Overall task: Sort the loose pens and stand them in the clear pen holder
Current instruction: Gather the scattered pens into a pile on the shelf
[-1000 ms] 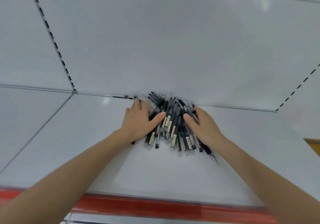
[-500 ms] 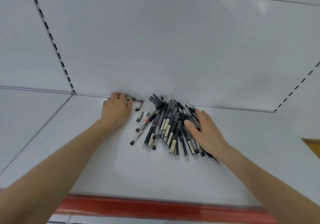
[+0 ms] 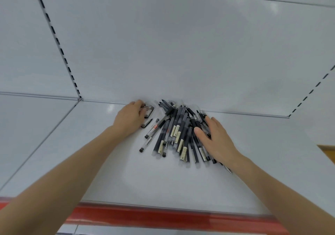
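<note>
Thin round pens (image 3: 178,131) are piled at the back edge of the smooth white shelf (image 3: 163,180), which is spread wide at 6 o'clock. The right hand (image 3: 217,142) is laid flat on them at 3 o'clock. At 9 o'clock, the left hand (image 3: 129,118) is curled and its hold cannot be told.

The left hand (image 3: 129,119) curls; the right hand (image 3: 216,140) lies flat.

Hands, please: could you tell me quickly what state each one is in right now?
Left hand: fingers curled by small dark pieces; grip cannot be told.
Right hand: open, resting flat on the pen pile.
</note>
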{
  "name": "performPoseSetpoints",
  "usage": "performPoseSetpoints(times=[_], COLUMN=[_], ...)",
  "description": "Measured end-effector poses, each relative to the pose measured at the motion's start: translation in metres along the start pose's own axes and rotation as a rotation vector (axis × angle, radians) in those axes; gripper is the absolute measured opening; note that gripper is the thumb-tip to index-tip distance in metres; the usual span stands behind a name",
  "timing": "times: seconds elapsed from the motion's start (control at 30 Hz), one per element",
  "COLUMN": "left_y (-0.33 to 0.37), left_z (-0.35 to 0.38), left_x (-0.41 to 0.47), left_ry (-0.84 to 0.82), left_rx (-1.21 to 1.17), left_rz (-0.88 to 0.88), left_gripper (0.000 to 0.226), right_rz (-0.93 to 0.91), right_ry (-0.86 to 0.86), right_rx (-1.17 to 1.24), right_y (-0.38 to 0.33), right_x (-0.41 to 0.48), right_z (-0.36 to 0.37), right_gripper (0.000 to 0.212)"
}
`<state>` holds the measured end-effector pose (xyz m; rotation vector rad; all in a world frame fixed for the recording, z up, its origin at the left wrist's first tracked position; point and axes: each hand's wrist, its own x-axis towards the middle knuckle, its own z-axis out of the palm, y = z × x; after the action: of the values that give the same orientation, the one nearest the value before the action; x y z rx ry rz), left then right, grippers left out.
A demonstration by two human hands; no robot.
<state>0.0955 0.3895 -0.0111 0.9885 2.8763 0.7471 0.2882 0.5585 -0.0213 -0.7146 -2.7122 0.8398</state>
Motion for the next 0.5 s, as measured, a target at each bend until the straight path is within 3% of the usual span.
performPoseSetpoints(times=[0.2, 0.5], left_y=[0.028, 0.041], left_z=[0.008, 0.008], left_x=[-0.029, -0.041], left_ry=[-0.055, -0.065], left_rx=[-0.094, -0.18], left_rz=[0.086, 0.134], left_gripper=[0.035, 0.031], right_rz=[0.019, 0.016], right_ry=[0.011, 0.008], right_rx=[0.007, 0.069], right_y=[-0.003, -0.015], right_x=[0.001, 0.0], right_z=[0.005, -0.003], right_gripper=[0.059, 0.024])
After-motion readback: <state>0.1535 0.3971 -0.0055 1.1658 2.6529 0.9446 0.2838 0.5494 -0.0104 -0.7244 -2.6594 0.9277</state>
